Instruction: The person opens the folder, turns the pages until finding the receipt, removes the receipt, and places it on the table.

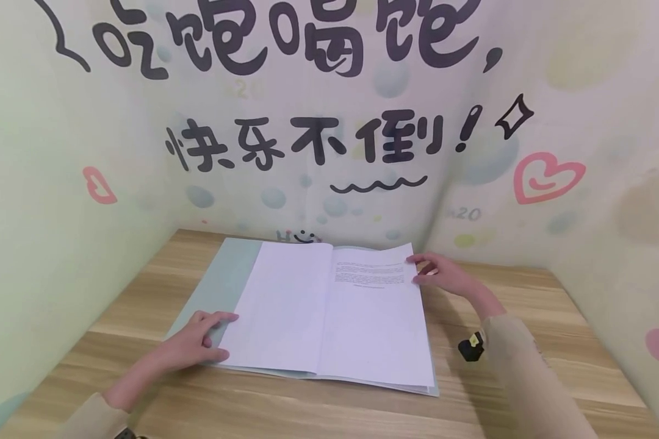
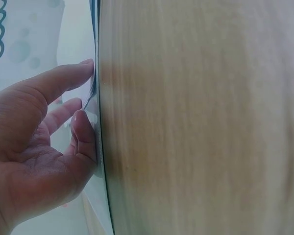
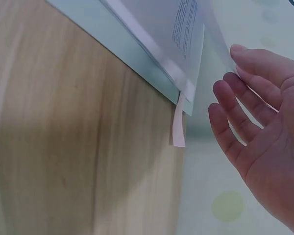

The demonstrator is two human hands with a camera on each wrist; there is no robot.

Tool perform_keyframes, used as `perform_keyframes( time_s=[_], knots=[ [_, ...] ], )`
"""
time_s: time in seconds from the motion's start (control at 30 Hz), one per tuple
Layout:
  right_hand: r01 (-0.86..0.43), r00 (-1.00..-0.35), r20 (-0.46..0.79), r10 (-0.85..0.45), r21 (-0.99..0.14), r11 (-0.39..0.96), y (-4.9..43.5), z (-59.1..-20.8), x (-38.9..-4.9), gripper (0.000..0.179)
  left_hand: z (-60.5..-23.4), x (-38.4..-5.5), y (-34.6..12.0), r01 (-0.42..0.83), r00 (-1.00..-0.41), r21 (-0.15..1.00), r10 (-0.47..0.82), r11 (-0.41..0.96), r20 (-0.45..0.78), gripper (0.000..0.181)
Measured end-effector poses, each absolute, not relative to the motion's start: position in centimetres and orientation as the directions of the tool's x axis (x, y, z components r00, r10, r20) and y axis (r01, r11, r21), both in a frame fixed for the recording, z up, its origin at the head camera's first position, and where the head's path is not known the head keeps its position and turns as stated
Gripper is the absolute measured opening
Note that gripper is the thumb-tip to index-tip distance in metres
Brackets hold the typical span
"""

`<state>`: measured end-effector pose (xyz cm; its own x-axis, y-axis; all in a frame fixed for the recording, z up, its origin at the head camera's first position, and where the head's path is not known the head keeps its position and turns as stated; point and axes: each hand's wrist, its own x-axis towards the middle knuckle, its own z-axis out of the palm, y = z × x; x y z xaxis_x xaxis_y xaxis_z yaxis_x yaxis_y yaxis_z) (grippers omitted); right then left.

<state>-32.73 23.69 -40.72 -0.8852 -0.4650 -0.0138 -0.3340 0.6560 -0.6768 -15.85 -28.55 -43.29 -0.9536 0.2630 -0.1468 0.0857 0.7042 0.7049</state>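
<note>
A notebook with a pale blue cover (image 1: 229,268) lies open on the table. Its left page (image 1: 285,305) is blank, and the right page (image 1: 376,335) carries a short block of print near the top. My left hand (image 1: 192,341) rests at the left page's lower outer edge, thumb and index finger on the paper. At the upper right corner, my right hand (image 1: 446,274) pinches the page edge between thumb and index finger. In the right wrist view that page (image 3: 216,41) stands raised off the sheets below, and a pink ribbon (image 3: 178,127) hangs from the notebook.
The notebook lies on a wood-grain table (image 1: 362,411). Pale walls stand behind and at both sides, the back one bearing large black lettering (image 1: 318,140). A small black and yellow object (image 1: 471,347) shows beside the right sleeve (image 1: 518,360).
</note>
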Motion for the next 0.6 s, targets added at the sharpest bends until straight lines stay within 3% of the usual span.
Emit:
perform_keyframes(
  time_s=[0.6],
  knots=[
    [-0.417, -0.874, 0.077, -0.479, -0.623, 0.661, 22.7, -37.8, -33.6, 0.036, -43.2, -15.8, -28.6, 0.087, -0.952, 0.700, 0.267, 0.708, -0.151, 0.070]
  ],
)
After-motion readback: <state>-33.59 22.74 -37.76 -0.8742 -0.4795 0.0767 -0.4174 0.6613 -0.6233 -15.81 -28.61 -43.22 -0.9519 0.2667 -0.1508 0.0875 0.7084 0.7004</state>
